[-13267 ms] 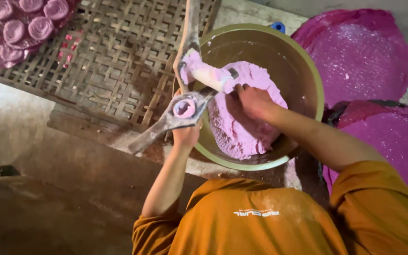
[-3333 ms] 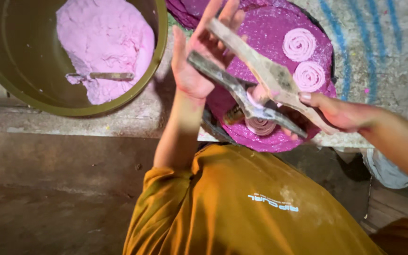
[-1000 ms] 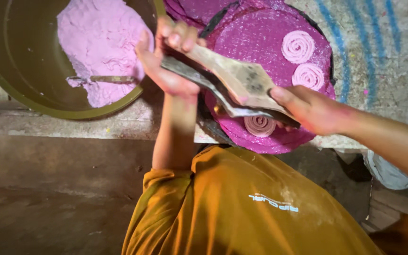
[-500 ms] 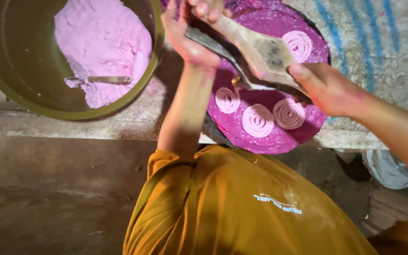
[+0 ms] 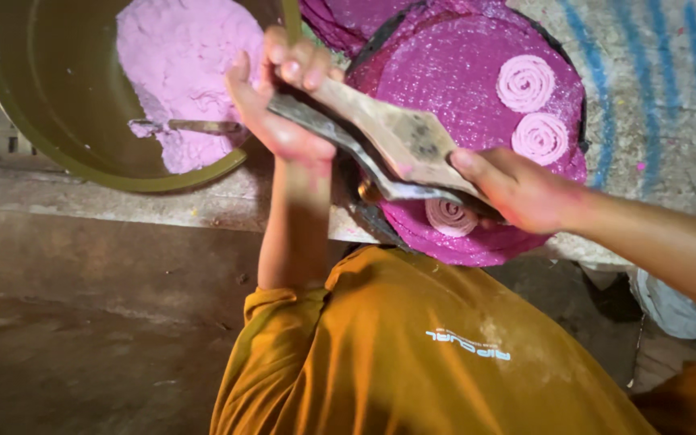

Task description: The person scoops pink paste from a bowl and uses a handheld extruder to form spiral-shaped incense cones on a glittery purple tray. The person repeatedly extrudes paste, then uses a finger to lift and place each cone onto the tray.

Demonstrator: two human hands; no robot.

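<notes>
- Presently: left hand (image 5: 283, 105) clamped on one end of the hinged press (image 5: 388, 145).
- Right hand (image 5: 517, 189) closed on the other end, above the pink tray (image 5: 453, 72).
- Spiral (image 5: 451, 216) directly beneath.

Both hands are raised and closed in a grip, left hand (image 5: 279, 105) higher, right hand (image 5: 517, 189) lower.

Counter (image 5: 163, 205): rough grey concrete ledge, edge worn, running from 9 to 3 o'clock. Floor (image 5: 82, 338): bare brown earth at 7 o'clock, dim. Woven mat (image 5: 654, 89): pale with blue stripes, at 2 o'clock.
</notes>
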